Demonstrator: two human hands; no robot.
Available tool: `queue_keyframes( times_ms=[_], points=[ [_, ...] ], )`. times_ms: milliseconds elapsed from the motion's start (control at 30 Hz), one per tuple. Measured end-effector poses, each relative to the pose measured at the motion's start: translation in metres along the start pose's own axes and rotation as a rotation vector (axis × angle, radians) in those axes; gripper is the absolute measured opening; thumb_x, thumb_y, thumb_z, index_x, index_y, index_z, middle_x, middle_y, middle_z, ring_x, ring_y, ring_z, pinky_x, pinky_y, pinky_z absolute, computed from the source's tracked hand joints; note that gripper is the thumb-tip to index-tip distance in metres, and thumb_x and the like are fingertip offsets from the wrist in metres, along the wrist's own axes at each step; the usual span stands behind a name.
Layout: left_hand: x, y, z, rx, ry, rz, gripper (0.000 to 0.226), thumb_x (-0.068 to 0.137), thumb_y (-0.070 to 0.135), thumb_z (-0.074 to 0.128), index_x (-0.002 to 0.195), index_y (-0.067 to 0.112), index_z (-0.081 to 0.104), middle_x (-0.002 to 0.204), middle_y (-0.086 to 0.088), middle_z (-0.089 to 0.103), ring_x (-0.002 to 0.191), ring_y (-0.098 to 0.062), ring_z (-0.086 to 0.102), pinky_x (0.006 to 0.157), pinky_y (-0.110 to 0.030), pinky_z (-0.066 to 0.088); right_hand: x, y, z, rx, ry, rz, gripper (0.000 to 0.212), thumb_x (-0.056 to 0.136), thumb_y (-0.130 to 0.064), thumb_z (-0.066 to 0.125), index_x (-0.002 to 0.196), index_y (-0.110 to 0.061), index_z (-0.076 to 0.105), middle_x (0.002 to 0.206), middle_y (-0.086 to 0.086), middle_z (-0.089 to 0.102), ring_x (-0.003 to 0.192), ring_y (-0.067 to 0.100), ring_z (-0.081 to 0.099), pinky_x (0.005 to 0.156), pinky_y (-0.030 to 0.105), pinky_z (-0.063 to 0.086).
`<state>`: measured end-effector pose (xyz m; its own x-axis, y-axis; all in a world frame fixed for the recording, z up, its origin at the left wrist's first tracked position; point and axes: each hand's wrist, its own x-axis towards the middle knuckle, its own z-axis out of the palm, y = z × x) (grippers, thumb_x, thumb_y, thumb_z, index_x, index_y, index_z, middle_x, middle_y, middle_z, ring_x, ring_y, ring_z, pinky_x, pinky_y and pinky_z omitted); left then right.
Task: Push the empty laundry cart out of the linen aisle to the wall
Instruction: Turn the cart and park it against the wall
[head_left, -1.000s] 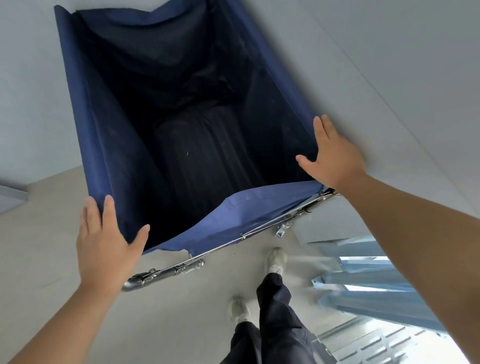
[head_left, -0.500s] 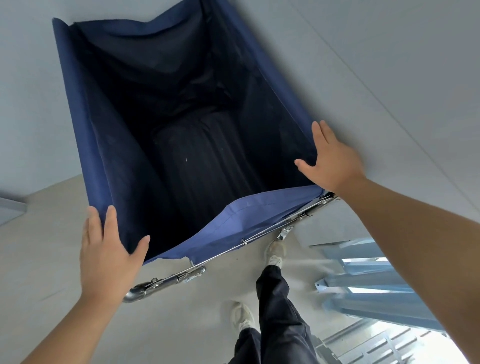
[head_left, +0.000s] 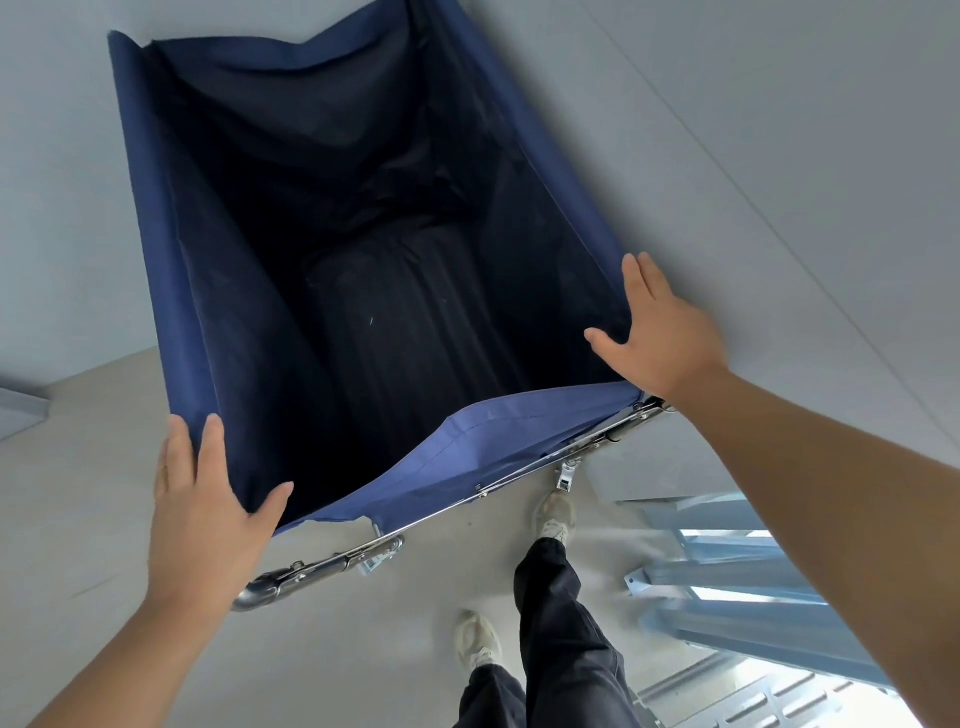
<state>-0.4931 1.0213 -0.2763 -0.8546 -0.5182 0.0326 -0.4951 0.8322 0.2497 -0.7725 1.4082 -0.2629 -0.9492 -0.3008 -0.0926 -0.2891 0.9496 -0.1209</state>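
The laundry cart (head_left: 176, 270) is a deep navy fabric bin on a chrome frame (head_left: 322, 566), and I look straight down into its dark, empty inside. My left hand (head_left: 208, 509) clasps the near-left corner of the rim, thumb inside and fingers outside. At the near-right corner, my right hand (head_left: 660, 332) lies over the rim with its thumb inside the fabric. The cart's right side runs close along a pale grey wall (head_left: 753, 156). The wheels are hidden.
Pale concrete floor (head_left: 78, 493) lies to the left and under me. My legs and light shoes (head_left: 556, 514) stand just behind the cart. Blue metal shelving (head_left: 727, 582) stands at the lower right. A grey edge (head_left: 21, 410) juts in at the far left.
Both hands keep their hold on the same corners. The cart and hands sit a little lower in view, and my feet have shifted slightly behind it.
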Motion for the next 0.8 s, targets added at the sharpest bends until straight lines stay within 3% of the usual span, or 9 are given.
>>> queue_keyframes(
  times_ms=[167, 400, 567, 733, 800],
  points=[
    [0.001, -0.002, 0.002, 0.002, 0.009, 0.007, 0.103, 0.07, 0.033, 0.086, 0.15, 0.014, 0.023, 0.159, -0.021, 0.017, 0.144, -0.044, 0.024, 0.104, -0.062, 0.04, 0.002, -0.001, 0.0, -0.015, -0.003, 0.005, 0.093, 0.089, -0.068, 0.046, 0.158, -0.022, 0.005, 0.17, -0.002, 0.007, 0.114, 0.033, 0.062, 0.073, 0.036, 0.046],
    [0.004, 0.008, 0.0, 0.001, 0.006, -0.012, 0.099, 0.073, 0.037, 0.082, 0.149, 0.011, 0.023, 0.157, -0.021, 0.02, 0.143, -0.044, 0.025, 0.107, -0.061, 0.039, 0.006, 0.002, 0.001, -0.019, -0.001, 0.02, 0.093, 0.087, -0.07, 0.044, 0.157, -0.024, 0.004, 0.17, -0.004, 0.005, 0.114, 0.033, 0.062, 0.072, 0.037, 0.047],
    [0.008, 0.014, -0.004, 0.035, 0.01, -0.028, 0.094, 0.076, 0.038, 0.079, 0.147, 0.004, 0.028, 0.152, -0.028, 0.027, 0.141, -0.047, 0.025, 0.111, -0.06, 0.033, 0.008, -0.001, -0.002, -0.042, 0.008, 0.021, 0.096, 0.087, -0.072, 0.044, 0.158, -0.021, 0.004, 0.17, -0.002, 0.007, 0.136, 0.031, 0.045, 0.086, 0.043, 0.052],
    [0.009, 0.017, -0.007, 0.113, 0.014, -0.047, 0.092, 0.079, 0.058, 0.056, 0.147, 0.001, 0.03, 0.15, -0.031, 0.03, 0.142, -0.048, 0.023, 0.108, -0.06, 0.033, 0.008, -0.003, -0.004, -0.074, 0.008, -0.008, 0.097, 0.087, -0.073, 0.04, 0.158, -0.018, 0.004, 0.169, 0.001, 0.006, 0.152, 0.026, 0.02, 0.102, 0.048, 0.047],
    [0.007, 0.016, -0.006, 0.149, 0.014, -0.054, 0.09, 0.083, 0.058, 0.058, 0.148, 0.003, 0.028, 0.152, -0.031, 0.028, 0.143, -0.048, 0.022, 0.107, -0.062, 0.033, 0.007, -0.005, -0.005, -0.11, 0.008, -0.027, 0.097, 0.087, -0.073, 0.04, 0.158, -0.017, 0.006, 0.169, 0.003, 0.006, 0.153, 0.027, 0.016, 0.106, 0.05, 0.043]
  ],
)
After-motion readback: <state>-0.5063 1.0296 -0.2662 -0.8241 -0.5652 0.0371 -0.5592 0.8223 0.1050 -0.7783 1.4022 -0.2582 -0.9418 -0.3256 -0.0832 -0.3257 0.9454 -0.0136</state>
